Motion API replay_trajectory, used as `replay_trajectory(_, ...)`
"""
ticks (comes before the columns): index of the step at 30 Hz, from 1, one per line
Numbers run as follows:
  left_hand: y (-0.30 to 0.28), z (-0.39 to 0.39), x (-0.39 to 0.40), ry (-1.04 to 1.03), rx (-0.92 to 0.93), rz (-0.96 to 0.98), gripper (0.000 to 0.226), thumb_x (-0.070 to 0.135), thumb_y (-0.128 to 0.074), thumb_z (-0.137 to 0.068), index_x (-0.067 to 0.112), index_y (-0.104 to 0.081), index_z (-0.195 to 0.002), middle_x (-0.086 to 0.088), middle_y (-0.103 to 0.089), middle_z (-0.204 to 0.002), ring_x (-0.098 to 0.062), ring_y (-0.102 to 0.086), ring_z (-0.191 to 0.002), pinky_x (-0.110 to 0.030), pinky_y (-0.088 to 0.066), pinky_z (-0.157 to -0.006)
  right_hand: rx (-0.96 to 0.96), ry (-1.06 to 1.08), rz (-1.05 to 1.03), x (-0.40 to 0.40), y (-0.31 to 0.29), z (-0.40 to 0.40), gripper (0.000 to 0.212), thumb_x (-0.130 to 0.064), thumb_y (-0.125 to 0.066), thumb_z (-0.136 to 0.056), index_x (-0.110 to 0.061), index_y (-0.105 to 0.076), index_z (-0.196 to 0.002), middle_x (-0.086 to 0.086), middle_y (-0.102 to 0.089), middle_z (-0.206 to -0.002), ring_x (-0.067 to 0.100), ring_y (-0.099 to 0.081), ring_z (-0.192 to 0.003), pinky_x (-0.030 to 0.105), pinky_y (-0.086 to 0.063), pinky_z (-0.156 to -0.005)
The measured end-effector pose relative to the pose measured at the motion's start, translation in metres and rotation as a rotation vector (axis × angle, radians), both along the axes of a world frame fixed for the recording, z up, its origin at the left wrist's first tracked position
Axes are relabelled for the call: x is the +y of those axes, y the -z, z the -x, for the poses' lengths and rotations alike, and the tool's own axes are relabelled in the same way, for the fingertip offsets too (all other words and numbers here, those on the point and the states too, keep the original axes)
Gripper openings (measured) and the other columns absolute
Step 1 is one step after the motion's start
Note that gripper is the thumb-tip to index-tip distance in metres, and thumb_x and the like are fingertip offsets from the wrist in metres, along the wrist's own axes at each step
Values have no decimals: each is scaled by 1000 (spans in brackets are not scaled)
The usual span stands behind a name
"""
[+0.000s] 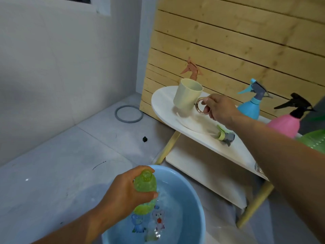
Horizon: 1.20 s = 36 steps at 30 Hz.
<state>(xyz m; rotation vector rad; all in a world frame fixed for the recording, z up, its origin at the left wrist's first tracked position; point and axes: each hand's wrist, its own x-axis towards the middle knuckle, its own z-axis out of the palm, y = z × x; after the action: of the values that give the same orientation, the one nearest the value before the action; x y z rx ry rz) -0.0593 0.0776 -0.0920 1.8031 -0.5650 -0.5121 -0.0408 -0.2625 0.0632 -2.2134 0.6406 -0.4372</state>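
The left hand (123, 189) grips a green bottle (145, 191) over the blue basin (190, 199). The right hand (219, 108), farther ahead, pinches the handle of the cream cup (187, 95).

Left hand (126, 189), right hand (219, 110) bare; forearms (281, 155) bare to frame edge.

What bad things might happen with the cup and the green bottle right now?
The tilted cup is held only by its ring handle in the right hand, so it might slip onto the white table. The left hand grips the open green bottle over the blue basin; dropping it would likely splash water. The right arm might knock the loose spray head off.
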Motion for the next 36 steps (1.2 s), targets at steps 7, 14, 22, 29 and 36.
replay_trajectory(7, -1, -2, -1, -4, 17, 11, 61, 26, -99, -63, 57, -68, -106, 23, -72, -99, -3, -70, -93, -17, -55, -74, 132, 21, 38, -9, 20, -22, 30, -29, -50, -106, -8, -68, -94, 7, -69, -78, 17, -51, -56, 29, -41, -57)
replay_trajectory(14, -3, -4, -2, -10, 10, 8, 60, 27, -98, -64, 55, -68, -108, 20, -72, -98, -4, -69, -89, -19, -57, -73, 155, -3, 43, -4, 34, -20, 32, -31, -53, -104, -5, -70, -100, 4, -68, -76, 15, -53, -56, 30, -45, -61)
replay_trajectory(22, -13, -5, -6, -1, -20, 8, 56, 27, -98, -64, 53, -69, -105, 15, -74, -97, -5, -71, -88, -24, -60, -72, 73, 139, 299, 16, 16, -3, 46, -55, -51, -99, -20, -65, -124, 2, -70, -107, 25, -66, -86, 38, -54, -81)
replay_trajectory(29, -40, -10, -8, 0, -70, 28, 49, 22, -97, -65, 37, -72, -105, 11, -75, -93, -5, -72, -84, -20, -59, -72, 451, -439, 28, 103, 45, 78, 46, -30, -80, -84, -34, -63, -127, -12, -65, -114, -2, -60, -94, 15, -46, -86)
replay_trajectory(36, -71, -11, -15, -8, -134, 50, 49, 21, -97, -66, 34, -72, -107, 16, -75, -93, -2, -72, -83, -18, -58, -72, 356, -580, -298, 160, 108, 108, 110, -36, -96, -64, -56, -26, -146, -17, -58, -134, 4, -55, -126, 37, -50, -106)
